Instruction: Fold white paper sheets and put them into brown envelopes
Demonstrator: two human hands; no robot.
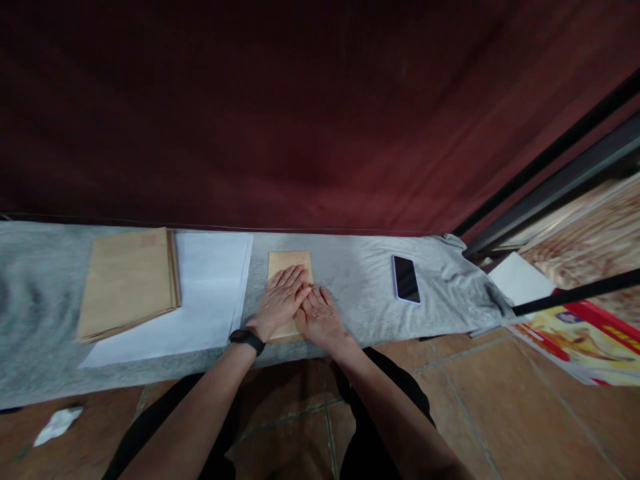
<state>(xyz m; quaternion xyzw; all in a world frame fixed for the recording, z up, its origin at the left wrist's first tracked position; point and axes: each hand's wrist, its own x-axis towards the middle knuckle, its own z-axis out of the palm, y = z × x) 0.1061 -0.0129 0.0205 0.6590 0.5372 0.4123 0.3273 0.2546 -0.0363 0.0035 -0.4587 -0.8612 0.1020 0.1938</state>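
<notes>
A small brown paper envelope (289, 259) lies on the grey cloth in front of me, partly covered by both my hands. My left hand (283, 300), with a black band on its wrist, rests flat on the envelope with its fingers stretched out. Beside it, my right hand (321, 320) lies palm down over the envelope's right edge, fingers extended and its thumb side meeting the left hand. Neither hand grips anything. To the left, a stack of larger brown envelopes (127, 280) sits on white paper sheets (213, 287).
A phone (407, 279) lies on the grey cloth (355, 267) to the right. Dark red fabric (280, 120) hangs behind. Black metal bars (555, 167) and a colourful box (585, 333) stand at the right. A white scrap (59, 425) lies on the tiled floor.
</notes>
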